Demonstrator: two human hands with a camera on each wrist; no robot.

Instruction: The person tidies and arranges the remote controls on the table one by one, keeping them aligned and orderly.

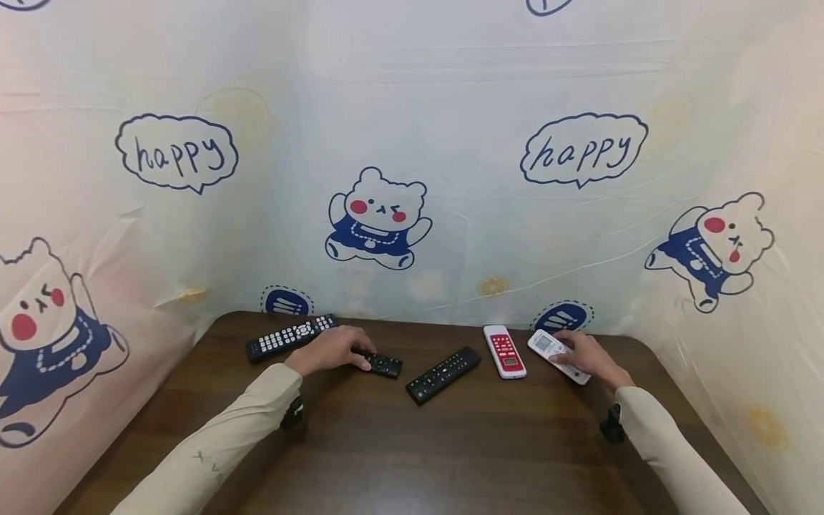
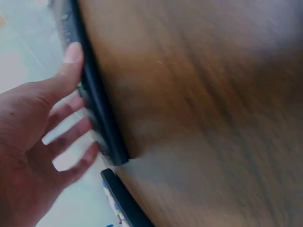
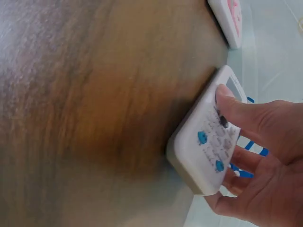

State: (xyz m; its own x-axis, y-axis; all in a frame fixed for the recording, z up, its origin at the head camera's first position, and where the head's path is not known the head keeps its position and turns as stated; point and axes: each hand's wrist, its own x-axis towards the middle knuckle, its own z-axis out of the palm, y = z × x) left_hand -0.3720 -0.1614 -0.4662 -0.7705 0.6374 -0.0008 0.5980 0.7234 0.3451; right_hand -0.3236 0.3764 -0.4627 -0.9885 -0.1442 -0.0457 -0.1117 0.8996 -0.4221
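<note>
My left hand (image 1: 330,349) is at a small black remote control (image 1: 386,365) left of the middle of the table. In the left wrist view the thumb presses the near side of that remote (image 2: 105,120), and the other fingers reach along its far side. At the right, my right hand (image 1: 587,353) grips a white remote control (image 1: 546,344) with a grey screen. The right wrist view shows the thumb on the face of the white remote (image 3: 191,156), near dark and blue buttons, with fingers curled round its far edge and end.
A long black remote with white buttons (image 1: 283,340) lies at the left, beside the left hand. Between the hands lie another black remote (image 1: 443,375) and a red-and-white remote (image 1: 505,352). A printed curtain (image 1: 463,214) closes off the brown table's (image 1: 438,458) back and sides.
</note>
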